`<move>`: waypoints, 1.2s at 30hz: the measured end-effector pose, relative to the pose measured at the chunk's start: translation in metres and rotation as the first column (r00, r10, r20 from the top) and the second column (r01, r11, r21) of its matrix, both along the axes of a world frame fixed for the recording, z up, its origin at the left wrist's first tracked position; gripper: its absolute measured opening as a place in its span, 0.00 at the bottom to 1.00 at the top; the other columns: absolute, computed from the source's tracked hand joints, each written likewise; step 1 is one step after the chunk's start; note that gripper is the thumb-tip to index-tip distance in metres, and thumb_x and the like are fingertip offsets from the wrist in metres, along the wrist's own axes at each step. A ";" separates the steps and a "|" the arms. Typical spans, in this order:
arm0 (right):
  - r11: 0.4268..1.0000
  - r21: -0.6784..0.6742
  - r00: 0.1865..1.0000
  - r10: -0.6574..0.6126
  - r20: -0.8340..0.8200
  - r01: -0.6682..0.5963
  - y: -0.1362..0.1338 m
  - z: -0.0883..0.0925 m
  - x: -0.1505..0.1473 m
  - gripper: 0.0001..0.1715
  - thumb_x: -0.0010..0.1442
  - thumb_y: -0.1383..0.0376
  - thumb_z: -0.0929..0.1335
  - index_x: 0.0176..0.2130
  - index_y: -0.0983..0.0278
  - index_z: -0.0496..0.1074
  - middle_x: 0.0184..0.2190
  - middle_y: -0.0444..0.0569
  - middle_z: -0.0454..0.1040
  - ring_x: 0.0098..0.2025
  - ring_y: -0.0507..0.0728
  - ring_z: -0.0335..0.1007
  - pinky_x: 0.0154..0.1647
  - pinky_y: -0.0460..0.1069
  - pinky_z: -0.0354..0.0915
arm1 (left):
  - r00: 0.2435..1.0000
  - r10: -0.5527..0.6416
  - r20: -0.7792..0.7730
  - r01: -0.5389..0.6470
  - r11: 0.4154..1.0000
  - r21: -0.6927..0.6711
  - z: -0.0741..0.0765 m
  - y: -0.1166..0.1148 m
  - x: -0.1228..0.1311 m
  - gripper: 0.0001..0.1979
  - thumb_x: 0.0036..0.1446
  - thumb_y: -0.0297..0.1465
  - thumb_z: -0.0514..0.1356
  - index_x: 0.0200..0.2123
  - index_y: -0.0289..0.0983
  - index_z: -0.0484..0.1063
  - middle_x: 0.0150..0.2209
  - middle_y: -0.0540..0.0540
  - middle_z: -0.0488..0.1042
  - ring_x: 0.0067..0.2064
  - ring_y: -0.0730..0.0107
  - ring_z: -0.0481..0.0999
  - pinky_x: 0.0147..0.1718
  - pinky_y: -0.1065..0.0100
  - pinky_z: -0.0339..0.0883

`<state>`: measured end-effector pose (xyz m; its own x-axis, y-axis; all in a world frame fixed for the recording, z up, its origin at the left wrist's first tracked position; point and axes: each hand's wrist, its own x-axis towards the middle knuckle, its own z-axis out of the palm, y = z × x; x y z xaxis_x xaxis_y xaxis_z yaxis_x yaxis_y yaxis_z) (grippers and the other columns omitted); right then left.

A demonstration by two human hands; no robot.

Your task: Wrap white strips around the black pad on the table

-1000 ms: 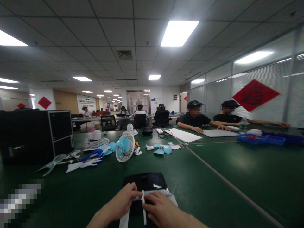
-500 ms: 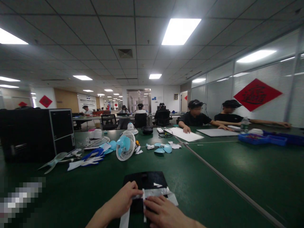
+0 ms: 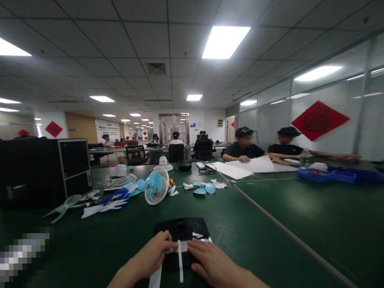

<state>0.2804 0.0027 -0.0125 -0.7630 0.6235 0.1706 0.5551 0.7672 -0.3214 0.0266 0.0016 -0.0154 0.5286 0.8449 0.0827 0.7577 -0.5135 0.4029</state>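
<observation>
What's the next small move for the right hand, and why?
Probably steady the near end of the narrow white strip with the right hand. The left hand has its index fingertip by the strip's far end, over the black panel, while no finger is on the near end.

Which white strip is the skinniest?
The narrow strip running lengthwise between the left hand and right hand; the crosswise strip and bottom-left strip look wider.
</observation>
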 end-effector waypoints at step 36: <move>0.991 -0.046 0.992 -0.126 -0.027 0.125 -0.002 0.008 0.048 0.22 0.64 0.58 0.60 0.56 0.58 0.66 0.57 0.50 0.66 0.58 0.60 0.59 0.61 0.57 0.55 | 0.982 0.112 0.155 -0.093 0.987 -0.128 0.013 0.000 -0.020 0.11 0.51 0.24 0.51 0.32 0.39 0.72 0.41 0.51 0.71 0.42 0.71 0.69 0.42 0.71 0.61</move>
<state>0.3288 0.0007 -0.0049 -0.6734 0.7212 0.1624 0.6356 0.6770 -0.3710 0.0066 0.0015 -0.0026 0.4267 0.9027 0.0548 0.7240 -0.3772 0.5775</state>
